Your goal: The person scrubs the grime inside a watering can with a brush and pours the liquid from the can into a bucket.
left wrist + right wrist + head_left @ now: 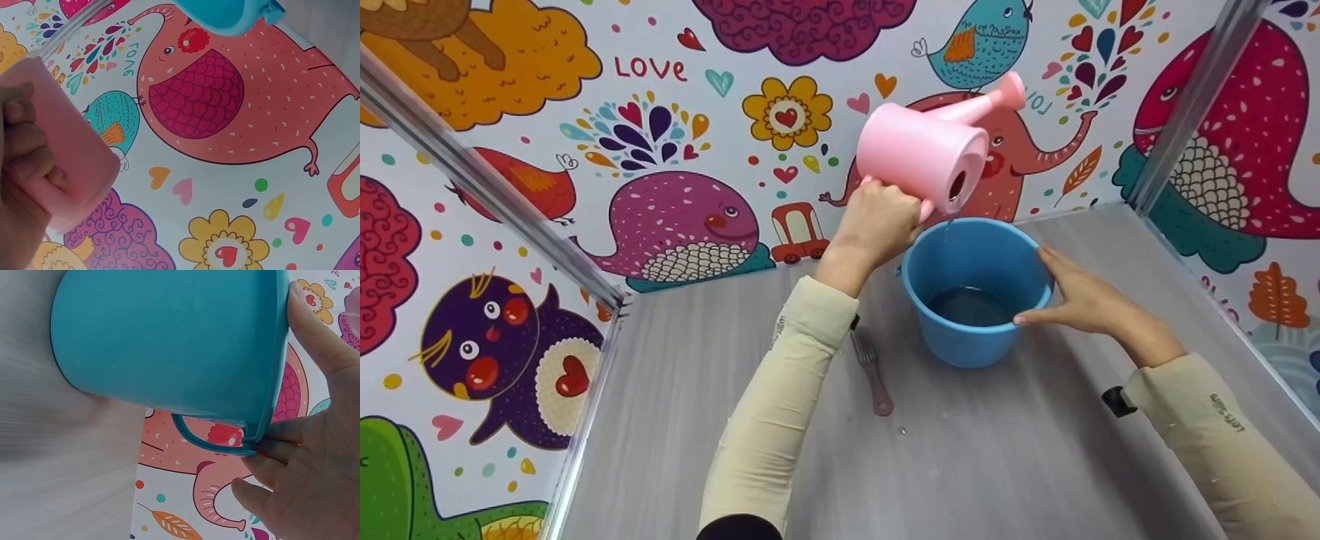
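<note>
A pink watering can [915, 146] is tipped above a blue bucket [960, 341], its spout pointing up and away to the right. My left hand [881, 225] grips its handle; the curled fingers [31, 152] show against the can in the left wrist view. A thin stream of water [70, 25] leaves the can's top opening. Dark-looking water [971, 306] lies in the bottom of the bucket, which stands upright on the table. My right hand [1084, 300] rests against the bucket's right rim, thumb and fingers spread along it, near the bucket's handle [208, 444] in the right wrist view.
A small fork [876, 382] with a dull pink handle lies on the grey table [675, 420], left of the bucket. Water drops [902, 430] dot the surface near it. Walls printed with cartoon animals [682, 217] stand at the back and both sides, joined by metal posts.
</note>
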Available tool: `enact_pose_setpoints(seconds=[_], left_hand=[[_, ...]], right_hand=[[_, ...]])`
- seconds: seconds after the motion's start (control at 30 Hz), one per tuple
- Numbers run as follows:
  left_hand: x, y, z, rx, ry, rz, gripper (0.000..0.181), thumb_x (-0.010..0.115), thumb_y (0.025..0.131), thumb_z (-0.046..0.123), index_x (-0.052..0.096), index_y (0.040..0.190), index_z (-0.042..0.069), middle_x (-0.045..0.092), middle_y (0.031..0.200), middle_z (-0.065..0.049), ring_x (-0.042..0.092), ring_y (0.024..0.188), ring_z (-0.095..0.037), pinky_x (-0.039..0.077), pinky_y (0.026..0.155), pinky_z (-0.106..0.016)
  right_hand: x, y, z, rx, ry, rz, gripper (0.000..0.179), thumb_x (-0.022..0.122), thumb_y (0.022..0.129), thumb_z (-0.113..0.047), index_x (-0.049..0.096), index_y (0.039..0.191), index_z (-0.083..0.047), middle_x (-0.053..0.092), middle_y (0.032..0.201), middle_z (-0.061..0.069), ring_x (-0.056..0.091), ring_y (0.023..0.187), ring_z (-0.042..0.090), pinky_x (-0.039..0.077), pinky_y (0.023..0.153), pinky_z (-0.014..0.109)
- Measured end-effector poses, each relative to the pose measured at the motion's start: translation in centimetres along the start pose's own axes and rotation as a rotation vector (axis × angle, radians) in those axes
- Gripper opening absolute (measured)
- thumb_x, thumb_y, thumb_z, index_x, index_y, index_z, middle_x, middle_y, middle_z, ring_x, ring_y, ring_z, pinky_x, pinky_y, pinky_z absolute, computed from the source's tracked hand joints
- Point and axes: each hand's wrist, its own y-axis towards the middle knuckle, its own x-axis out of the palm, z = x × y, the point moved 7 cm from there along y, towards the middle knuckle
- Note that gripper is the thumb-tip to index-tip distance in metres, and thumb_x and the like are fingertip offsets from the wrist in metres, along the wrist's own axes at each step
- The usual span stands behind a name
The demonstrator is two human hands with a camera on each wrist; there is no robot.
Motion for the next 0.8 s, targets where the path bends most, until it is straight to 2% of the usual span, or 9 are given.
enact_pose_setpoints(seconds=[0.23, 0.53, 0.8], left_hand=[[-0.6, 0.5, 0.1, 0.017, 0.045, 0.01, 0.033, 0.057, 0.1, 0.035, 0.077, 0.101, 0.009, 0.075, 0.085, -0.009, 0.07, 0.082, -0.025, 0.055, 0.082, -0.036], [-1.2, 1.3, 0.1, 0.02, 0.088, -0.041, 0.036, 0.053, 0.102, 0.036, 0.076, 0.105, 0.009, 0.076, 0.089, -0.009, 0.07, 0.086, -0.025, 0.055, 0.088, -0.037], [-1.7, 1.9, 0.3, 0.028, 0.128, -0.044, 0.037, 0.052, 0.103, 0.037, 0.074, 0.115, 0.01, 0.077, 0.093, -0.007, 0.071, 0.09, -0.024, 0.054, 0.093, -0.036]], right_hand=[[-0.1, 0.1, -0.1, -0.005, -0.012, 0.003, 0.125, 0.078, 0.074, -0.062, 0.007, 0.158, -0.002, 0.009, 0.164, 0.027, 0.016, 0.145, 0.058, 0.03, 0.102, 0.075], [0.0, 0.0, -0.1, 0.001, -0.005, -0.002, 0.127, 0.077, 0.073, -0.064, 0.006, 0.158, -0.002, 0.008, 0.164, 0.027, 0.016, 0.145, 0.058, 0.029, 0.103, 0.075], [-0.1, 0.0, -0.1, 0.006, -0.012, -0.006, 0.127, 0.076, 0.073, -0.065, 0.006, 0.158, -0.002, 0.008, 0.164, 0.026, 0.015, 0.145, 0.058, 0.028, 0.103, 0.075]])
